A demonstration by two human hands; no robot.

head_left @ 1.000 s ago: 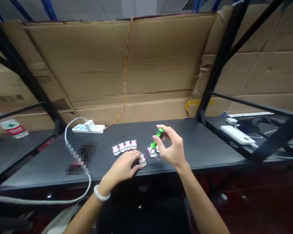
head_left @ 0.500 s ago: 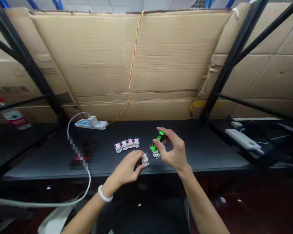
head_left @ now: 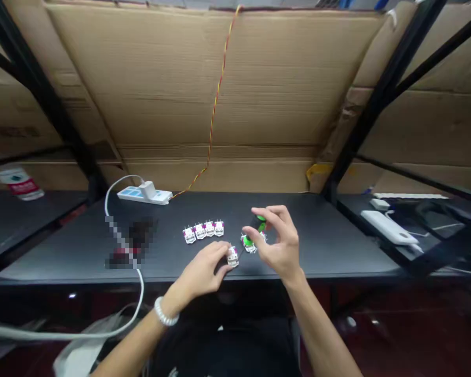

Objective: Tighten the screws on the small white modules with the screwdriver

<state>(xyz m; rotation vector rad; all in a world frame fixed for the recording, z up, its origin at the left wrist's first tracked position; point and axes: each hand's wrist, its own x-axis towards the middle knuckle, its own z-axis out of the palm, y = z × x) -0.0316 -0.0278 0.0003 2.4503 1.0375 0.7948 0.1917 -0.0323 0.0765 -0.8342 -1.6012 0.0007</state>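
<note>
Near the desk's front edge my left hand (head_left: 206, 268) pinches a small white-and-purple plastic module (head_left: 233, 257) between thumb and fingers, keeping it on the surface. My right hand (head_left: 279, 242) grips the green-and-black handle of a screwdriver (head_left: 258, 224). The screwdriver leans, and its thin shaft runs down and left to the held module; whether the tip sits in a screw is too small to tell. Just behind, partly covered by my right hand and the screwdriver, lie more such modules (head_left: 251, 249). Several others stand in a row (head_left: 199, 231) beyond my left hand.
A white power strip (head_left: 144, 195) with a plugged-in adapter lies at the back left. Its white cable (head_left: 141, 293) hangs over the front edge. Black metal posts (head_left: 361, 115) frame the cardboard backing (head_left: 220, 104). A white device (head_left: 388, 227) lies at the right.
The screwdriver's handle has turned within my right fingers, showing more black and less green. Both hands stay in nearly the same place. The camera view has tilted slightly downward.
</note>
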